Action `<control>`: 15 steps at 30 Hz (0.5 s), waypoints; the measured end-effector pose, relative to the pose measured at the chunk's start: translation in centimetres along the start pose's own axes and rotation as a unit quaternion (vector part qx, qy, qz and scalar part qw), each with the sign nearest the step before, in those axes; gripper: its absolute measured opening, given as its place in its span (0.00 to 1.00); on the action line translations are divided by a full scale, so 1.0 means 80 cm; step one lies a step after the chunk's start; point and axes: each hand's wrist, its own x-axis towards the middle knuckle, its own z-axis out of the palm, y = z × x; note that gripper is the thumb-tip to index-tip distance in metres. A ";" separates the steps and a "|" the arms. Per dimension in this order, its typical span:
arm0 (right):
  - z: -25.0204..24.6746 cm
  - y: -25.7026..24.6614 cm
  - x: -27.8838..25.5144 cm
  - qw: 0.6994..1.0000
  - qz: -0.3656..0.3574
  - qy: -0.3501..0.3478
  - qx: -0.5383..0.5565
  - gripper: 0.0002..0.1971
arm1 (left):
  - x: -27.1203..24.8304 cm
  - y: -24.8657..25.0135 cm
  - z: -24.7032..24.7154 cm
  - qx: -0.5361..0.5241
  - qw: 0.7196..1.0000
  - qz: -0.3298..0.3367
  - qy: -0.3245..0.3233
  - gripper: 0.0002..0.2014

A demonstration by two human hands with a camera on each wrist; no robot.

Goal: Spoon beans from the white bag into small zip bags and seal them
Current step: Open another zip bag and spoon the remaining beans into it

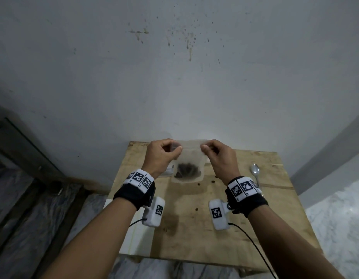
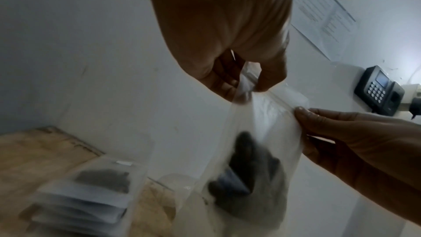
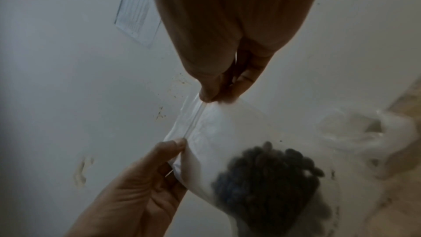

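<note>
A small clear zip bag (image 1: 189, 158) with dark beans (image 1: 187, 171) at its bottom hangs above the far part of the wooden table (image 1: 215, 228). My left hand (image 1: 171, 151) pinches the left end of its zip strip, and my right hand (image 1: 208, 150) pinches the right end. The left wrist view shows the zip strip (image 2: 282, 104) stretched between both hands; the right wrist view shows the zip strip (image 3: 193, 120) above the beans (image 3: 271, 174). The white bag (image 3: 373, 136) lies crumpled at the back of the table.
A metal spoon (image 1: 256, 175) lies on the table's right side. Several filled zip bags (image 2: 91, 195) are stacked at the table's left. Loose beans (image 1: 196, 209) dot the wood. A white wall stands right behind the table, with a keypad device (image 2: 378, 91) mounted on it.
</note>
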 end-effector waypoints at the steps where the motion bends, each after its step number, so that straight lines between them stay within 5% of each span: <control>1: 0.000 0.001 -0.001 1.000 0.002 -0.003 0.019 0.01 | -0.003 0.000 0.000 -0.015 1.000 -0.007 0.003 0.03; 7: -0.005 0.001 -0.008 0.999 0.001 -0.016 0.040 0.00 | -0.023 -0.004 0.003 -0.092 0.995 -0.034 0.025 0.01; 15: 0.004 0.017 -0.035 0.999 0.010 -0.039 -0.004 0.03 | -0.057 -0.019 0.018 -0.021 0.994 -0.055 0.097 0.06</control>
